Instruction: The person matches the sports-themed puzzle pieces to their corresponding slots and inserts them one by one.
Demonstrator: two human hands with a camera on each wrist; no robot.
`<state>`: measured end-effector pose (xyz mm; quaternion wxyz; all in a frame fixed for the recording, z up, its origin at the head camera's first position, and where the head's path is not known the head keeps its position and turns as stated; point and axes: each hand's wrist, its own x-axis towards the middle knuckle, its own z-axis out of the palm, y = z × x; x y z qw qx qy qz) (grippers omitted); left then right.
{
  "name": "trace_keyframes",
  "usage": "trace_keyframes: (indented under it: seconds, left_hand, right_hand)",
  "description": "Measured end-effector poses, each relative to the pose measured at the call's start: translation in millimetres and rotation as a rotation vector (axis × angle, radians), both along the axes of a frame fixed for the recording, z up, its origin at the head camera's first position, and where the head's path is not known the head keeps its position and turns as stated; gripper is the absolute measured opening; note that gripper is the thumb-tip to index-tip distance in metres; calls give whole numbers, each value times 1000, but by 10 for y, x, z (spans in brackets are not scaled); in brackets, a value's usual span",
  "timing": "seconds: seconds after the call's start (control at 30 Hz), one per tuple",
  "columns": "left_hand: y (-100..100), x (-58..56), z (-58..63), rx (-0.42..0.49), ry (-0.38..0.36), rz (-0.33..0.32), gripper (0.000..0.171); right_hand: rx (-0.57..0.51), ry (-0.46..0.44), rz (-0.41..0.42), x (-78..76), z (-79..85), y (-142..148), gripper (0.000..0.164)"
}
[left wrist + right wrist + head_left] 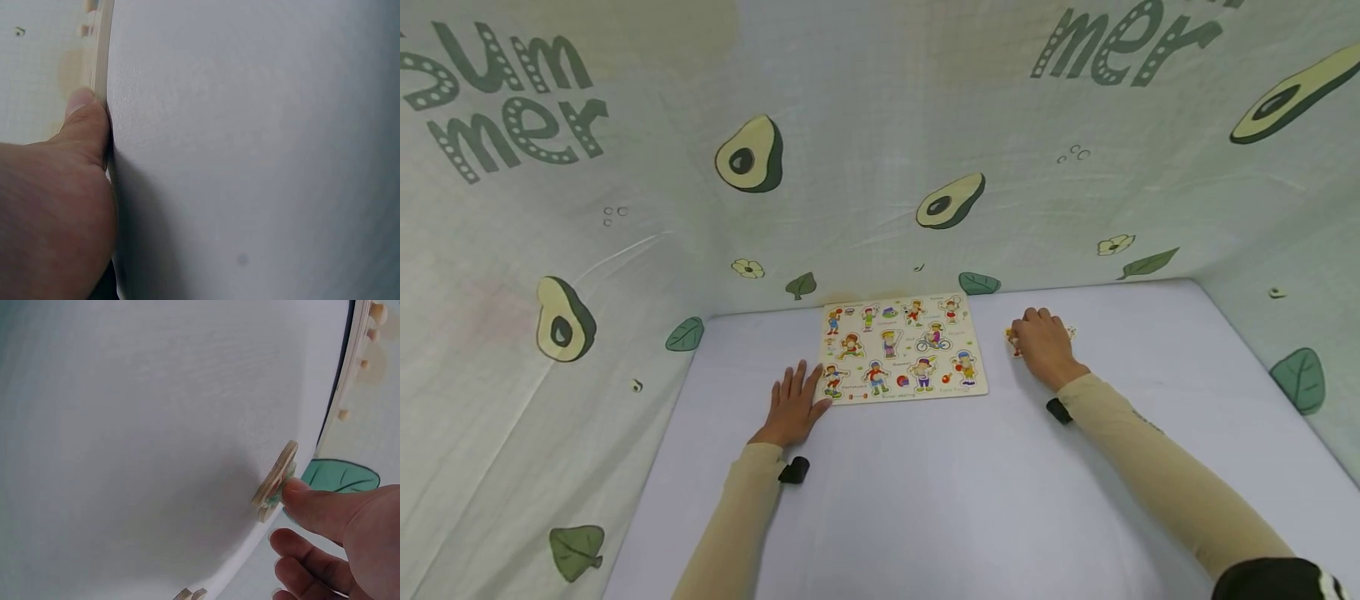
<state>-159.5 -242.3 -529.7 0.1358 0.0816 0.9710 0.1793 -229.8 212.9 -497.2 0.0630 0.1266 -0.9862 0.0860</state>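
A wooden peg puzzle board (868,333) with pictures of children at sports lies flat towards the back of the table. My left hand (790,408) rests with fingers spread at its near left corner; in the left wrist view the thumb (84,119) lies along the board's edge. Right of the board, my right hand (1045,346) is bent over small wooden pieces. The right wrist view has its thumb against a wooden puzzle piece (275,481), which is tilted with its layered edge showing. The index finger is hidden there, and the other fingers are curled below.
Another wooden piece (190,595) shows at the bottom of the right wrist view. The white table (925,492) meets a hanging cloth (850,167) printed with avocados and leaves at the back and sides. Knobs stand up from the board.
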Motion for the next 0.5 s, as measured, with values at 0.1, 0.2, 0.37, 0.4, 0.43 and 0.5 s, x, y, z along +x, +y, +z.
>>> trace_keyframes:
  seconds: [0.1,0.2,0.37,0.4,0.43,0.5]
  left_hand:
    - [-2,-6,-13,-5,2,1,73]
    - [-2,-7,-16,4,-1,4,73]
    - [-1,-8,-20,6,2,3,73]
    - [-2,-9,-23,9,6,4,72]
    - [-6,-12,-32,7,9,3,72]
    - [-16,-22,-51,9,13,4,73]
  right_hand:
    - [5,9,15,4,-2,3,18]
    - [4,19,23,14,26,-10,21]
    - [-6,33,47,24,143,-103,25]
    - [-8,33,52,25,177,-138,25]
    - [-10,32,56,25,212,-175,25]
    - [-16,33,66,25,283,-261,25]
